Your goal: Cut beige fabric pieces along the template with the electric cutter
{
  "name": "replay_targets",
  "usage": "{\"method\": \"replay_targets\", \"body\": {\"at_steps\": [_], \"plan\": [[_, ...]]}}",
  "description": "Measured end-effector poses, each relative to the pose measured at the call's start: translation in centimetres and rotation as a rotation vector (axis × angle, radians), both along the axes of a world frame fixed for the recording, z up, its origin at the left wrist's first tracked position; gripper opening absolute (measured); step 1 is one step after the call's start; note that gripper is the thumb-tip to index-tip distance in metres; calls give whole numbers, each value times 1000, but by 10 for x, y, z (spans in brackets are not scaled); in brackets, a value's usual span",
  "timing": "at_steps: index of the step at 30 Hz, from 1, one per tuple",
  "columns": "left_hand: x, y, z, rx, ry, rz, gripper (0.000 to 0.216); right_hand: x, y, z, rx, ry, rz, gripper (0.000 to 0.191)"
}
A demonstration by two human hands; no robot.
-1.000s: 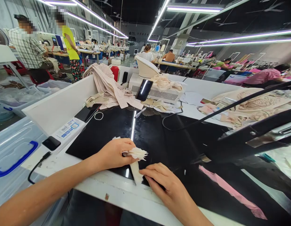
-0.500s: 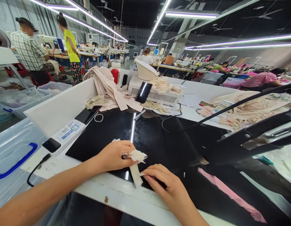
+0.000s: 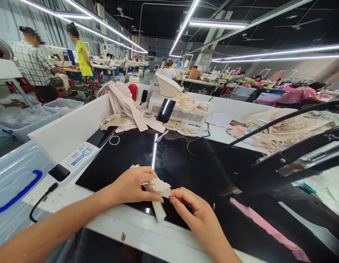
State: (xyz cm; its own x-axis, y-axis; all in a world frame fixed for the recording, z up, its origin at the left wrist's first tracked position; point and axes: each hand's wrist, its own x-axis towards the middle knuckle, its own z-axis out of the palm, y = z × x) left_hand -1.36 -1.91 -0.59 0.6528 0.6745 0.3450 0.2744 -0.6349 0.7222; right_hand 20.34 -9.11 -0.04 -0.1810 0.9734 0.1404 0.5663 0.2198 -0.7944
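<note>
My left hand is closed around a small stack of cream fabric pieces, held just above the glossy black work mat. My right hand pinches the right edge of that stack with thumb and forefinger. A cream fabric strip hangs down from the stack over the mat's front edge.
A pile of beige garments and a white machine with a phone leaning on it sit at the back. A black arm crosses the right side. A pink strip lies on the mat. Blue-handled plastic bins stand left. Other people work at far tables.
My right hand has lifted off the mat and come up to pinch the fabric stack. The left hand has kept its hold, almost unmoved.
</note>
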Motion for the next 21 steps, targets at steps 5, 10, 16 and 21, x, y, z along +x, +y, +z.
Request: {"method": "replay_targets", "body": {"at_steps": [5,10,16,21], "plan": [[1,0,-2,29,6,5,11,-3,-2,1,53,-8,5,21],[1,0,-3,36,7,32,12,8,-10,-2,165,-106,89,10],[1,0,-2,37,12,39,11,7,-11,-6,345,-286,268,19],[1,0,-3,32,18,43,9,0,-11,-5,456,-445,307,24]]}}
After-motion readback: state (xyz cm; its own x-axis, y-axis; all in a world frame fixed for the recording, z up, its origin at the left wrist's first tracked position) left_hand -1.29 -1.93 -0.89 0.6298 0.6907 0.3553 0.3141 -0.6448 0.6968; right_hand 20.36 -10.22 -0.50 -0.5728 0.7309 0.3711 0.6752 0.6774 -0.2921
